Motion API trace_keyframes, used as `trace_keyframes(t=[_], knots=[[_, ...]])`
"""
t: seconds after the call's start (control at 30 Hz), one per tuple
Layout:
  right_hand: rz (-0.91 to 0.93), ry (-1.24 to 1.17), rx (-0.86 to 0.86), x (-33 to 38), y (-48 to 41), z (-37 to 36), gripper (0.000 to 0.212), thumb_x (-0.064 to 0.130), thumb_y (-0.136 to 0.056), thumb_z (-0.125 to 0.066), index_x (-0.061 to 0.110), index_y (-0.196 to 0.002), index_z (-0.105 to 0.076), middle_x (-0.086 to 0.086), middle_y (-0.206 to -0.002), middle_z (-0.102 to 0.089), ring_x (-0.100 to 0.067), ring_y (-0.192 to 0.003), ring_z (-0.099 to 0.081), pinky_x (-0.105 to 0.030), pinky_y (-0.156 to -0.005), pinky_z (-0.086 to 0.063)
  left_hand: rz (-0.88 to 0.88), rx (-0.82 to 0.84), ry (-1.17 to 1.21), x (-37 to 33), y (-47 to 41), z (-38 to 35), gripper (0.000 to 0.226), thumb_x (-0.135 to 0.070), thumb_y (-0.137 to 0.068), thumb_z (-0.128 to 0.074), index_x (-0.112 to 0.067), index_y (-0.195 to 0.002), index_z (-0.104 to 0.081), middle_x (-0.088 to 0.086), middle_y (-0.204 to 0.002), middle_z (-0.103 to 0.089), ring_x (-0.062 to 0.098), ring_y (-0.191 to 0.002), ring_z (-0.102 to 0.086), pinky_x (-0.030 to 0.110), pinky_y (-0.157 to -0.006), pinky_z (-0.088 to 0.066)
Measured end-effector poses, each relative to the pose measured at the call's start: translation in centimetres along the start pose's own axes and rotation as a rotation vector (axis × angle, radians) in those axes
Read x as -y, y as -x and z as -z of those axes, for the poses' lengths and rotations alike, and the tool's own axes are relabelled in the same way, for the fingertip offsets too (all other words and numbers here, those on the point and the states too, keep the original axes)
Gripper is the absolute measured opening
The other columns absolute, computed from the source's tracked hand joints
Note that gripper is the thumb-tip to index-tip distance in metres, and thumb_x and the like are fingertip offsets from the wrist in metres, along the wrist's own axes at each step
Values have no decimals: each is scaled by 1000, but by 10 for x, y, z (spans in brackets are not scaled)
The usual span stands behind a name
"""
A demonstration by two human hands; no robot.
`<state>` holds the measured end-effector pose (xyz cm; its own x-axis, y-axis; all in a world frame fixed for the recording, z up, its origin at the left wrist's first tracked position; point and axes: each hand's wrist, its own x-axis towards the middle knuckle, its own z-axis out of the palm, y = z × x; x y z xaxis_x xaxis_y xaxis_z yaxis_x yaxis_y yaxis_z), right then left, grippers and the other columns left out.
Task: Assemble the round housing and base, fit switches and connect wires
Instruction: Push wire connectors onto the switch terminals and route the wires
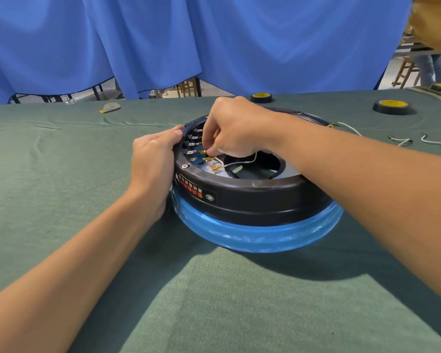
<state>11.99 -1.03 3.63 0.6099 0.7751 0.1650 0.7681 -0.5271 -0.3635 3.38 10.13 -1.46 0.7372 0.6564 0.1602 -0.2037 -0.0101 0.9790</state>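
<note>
While the left hand (153, 159) braces the round housing (252, 197) at its nine o'clock edge, thumb hooked over the rim and palm against the outer wall, the right hand (236, 128) reaches in from above. Its grip is narrow: fingertips pinch a brass terminal (203, 152) on the end of a white wire (242, 161) that loops back across the central opening.

The housing sits mid-counter, black shell on top of the blue base (260, 235), so the two already look mated. Inside the wall, between nine and ten o'clock, a row of switches (192, 143) stands with its tabs facing inward, and two more brass terminals lie just below the pinched one, toward seven o'clock. I cannot tell whether those are seated yet.

So we're in the wiring step, I'd say: switches fitted, connectors going on. The next move calls for lining the terminal up square with its tab and pushing it straight home, with the left hand holding the housing firm against the push. A crooked push could bend the tab or let the connector slip off.

Out on the green counter (61, 174), tape rolls (391, 106) sit at twelve and one o'clock of the housing, and loose wires (433, 141) wait at two o'clock, well apart from the work.
</note>
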Motion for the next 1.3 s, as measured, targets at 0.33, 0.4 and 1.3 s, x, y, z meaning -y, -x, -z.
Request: trace_keyframes(t=[0.33, 0.4, 1.3], knots=[[-36, -40, -12, -1, 0, 0, 12, 10, -88, -65, 17, -88, -75, 9, -78, -62, -10, -83, -60, -20, -66, -51, 8, -31, -33, 2, -1, -1, 22, -13, -93, -57, -14, -101, -78, -1, -85, -76, 15, -77, -70, 28, -70, -54], [-36, -42, -23, -1, -1, -1, 12, 9, -89, -64, 16, -88, -74, 9, -78, -61, -12, -85, -59, -19, -63, -50, 9, -35, -39, 2, -2, -1, 21, -14, -93, -57, -14, -101, -77, -1, -85, -76, 16, -78, -69, 29, -71, -54], [-21, -50, -8, -1, 0, 0, 13, 9, -88, -67, 19, -85, -74, 12, -74, -61, -4, -76, -57, -16, -57, -44, 31, -39, -65, 3, -3, 0, 26, -15, -93, -56, -11, -112, -74, 5, -97, -76, 19, -86, -71, 36, -82, -57]])
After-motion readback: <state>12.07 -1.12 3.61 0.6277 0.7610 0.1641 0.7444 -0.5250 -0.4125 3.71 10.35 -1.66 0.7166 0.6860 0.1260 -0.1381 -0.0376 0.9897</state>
